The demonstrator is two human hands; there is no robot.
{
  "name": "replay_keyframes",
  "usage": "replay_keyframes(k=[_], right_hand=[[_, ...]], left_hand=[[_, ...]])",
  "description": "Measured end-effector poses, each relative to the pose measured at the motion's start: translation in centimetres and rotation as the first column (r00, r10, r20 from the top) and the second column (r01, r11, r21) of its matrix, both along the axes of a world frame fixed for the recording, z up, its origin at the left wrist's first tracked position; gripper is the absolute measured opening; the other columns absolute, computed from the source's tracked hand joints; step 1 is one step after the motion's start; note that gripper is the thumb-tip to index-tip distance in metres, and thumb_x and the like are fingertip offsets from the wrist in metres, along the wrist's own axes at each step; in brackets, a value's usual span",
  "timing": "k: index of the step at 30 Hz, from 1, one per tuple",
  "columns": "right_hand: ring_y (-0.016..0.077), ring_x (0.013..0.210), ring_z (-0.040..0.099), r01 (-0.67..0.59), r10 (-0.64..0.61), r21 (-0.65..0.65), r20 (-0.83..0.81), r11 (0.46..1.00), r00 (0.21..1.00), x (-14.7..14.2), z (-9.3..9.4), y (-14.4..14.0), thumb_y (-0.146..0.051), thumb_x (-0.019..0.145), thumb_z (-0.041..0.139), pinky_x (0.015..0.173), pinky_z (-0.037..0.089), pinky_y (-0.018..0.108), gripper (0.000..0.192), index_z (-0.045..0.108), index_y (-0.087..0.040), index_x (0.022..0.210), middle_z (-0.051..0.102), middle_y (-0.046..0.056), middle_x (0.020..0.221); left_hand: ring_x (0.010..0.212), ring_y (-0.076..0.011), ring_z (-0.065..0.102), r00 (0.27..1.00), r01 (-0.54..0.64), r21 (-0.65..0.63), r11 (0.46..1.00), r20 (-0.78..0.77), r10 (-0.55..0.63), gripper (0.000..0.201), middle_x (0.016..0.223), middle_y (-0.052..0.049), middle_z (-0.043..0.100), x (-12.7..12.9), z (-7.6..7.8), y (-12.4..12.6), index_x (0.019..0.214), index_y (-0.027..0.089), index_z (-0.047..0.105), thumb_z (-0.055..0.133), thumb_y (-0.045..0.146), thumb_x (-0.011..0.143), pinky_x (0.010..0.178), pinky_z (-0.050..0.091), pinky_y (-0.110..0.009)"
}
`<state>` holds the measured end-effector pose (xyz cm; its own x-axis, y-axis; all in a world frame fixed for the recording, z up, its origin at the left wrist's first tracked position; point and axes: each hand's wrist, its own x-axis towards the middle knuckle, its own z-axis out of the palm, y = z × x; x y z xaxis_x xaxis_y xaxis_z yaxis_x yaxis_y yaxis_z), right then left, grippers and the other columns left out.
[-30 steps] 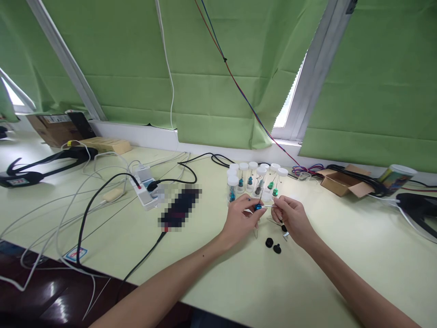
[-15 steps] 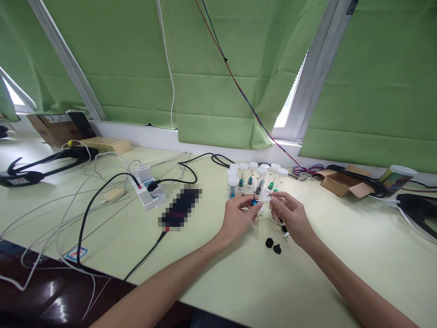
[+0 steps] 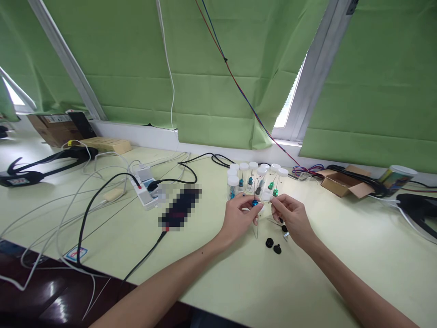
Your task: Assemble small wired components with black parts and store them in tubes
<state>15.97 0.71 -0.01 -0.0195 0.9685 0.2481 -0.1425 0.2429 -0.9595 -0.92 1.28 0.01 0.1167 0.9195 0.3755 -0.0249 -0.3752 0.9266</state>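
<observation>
My left hand (image 3: 238, 216) pinches a small blue piece (image 3: 255, 203), which looks like a needle hub with a dark thin stem pointing up. Opposite it, my right hand (image 3: 288, 212) has thumb and fingers pinched on a thin pale rod (image 3: 266, 201) that reaches across to the blue piece. Whether the rod joins the piece cannot be made out. Just beyond both hands stand several clear bottles with white caps (image 3: 233, 180), with blue, green and dark needle hubs showing. Below the fingers lie black knobs (image 3: 269, 243) and thin metal pins.
To the left lie a blurred-out phone (image 3: 180, 208) on a cable, a white power strip (image 3: 146, 193) and tangled wires. A small open cardboard box (image 3: 344, 182) and a printed can (image 3: 398, 180) stand at the right back. Green blinds (image 3: 239, 100) hang behind the table.
My right hand has moved slightly to the right and down, its fingers closer together. My left hand is almost where it was, still on the blue piece.
</observation>
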Motion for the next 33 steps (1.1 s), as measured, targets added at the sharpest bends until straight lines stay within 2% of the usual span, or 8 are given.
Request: replay_keyframes(k=[11,20,28,33], right_hand=[[0.0112,0.048,0.039,-0.020,0.020,-0.029,-0.002,0.999,1.000,0.12,-0.29,0.19,-0.044,0.082,0.070,0.047,0.033,0.026,0.036,0.055,-0.019,0.060,0.049,-0.002,0.051],[0.0101,0.046,0.041,-0.051,0.049,-0.054,-0.043,0.997,0.998,0.08,-0.13,0.23,-0.040,0.083,0.069,0.048,0.032,0.026,0.043,0.046,-0.019,0.052,0.041,-0.005,0.047],[0.0109,0.042,0.041,-0.066,0.061,-0.080,-0.060,0.995,0.996,0.21,-0.33,0.45,-0.037,0.081,0.070,0.046,0.031,0.027,0.042,0.047,-0.020,0.050,0.039,-0.005,0.043],[0.0099,0.044,0.041,-0.089,0.082,-0.078,-0.083,0.993,0.993,0.04,-0.17,0.31,-0.038,0.082,0.069,0.047,0.032,0.026,0.041,0.048,-0.019,0.053,0.041,-0.005,0.046]], left_hand=[[0.048,-0.0066,0.055,1.000,0.000,0.023,1.000,-0.008,0.000,0.025,0.079,-0.001,0.053,0.02,-0.24,-0.03,0.084,0.014,0.069,0.071,0.038,0.077,0.043,0.053,-0.021],[0.054,-0.0072,0.052,0.996,-0.023,0.083,0.996,-0.081,0.030,0.023,0.079,-0.002,0.052,0.04,-0.05,-0.30,0.085,0.015,0.072,0.069,0.038,0.078,0.043,0.055,-0.020],[0.057,-0.0081,0.052,0.987,-0.024,0.157,0.987,-0.152,0.048,0.024,0.082,-0.003,0.052,0.00,-0.17,-0.51,0.089,0.017,0.073,0.066,0.038,0.082,0.044,0.056,-0.020],[0.054,-0.0072,0.052,0.994,-0.029,0.131,0.991,-0.103,0.043,0.021,0.079,-0.002,0.050,0.04,0.10,-0.54,0.087,0.015,0.072,0.068,0.034,0.080,0.043,0.056,-0.021]])
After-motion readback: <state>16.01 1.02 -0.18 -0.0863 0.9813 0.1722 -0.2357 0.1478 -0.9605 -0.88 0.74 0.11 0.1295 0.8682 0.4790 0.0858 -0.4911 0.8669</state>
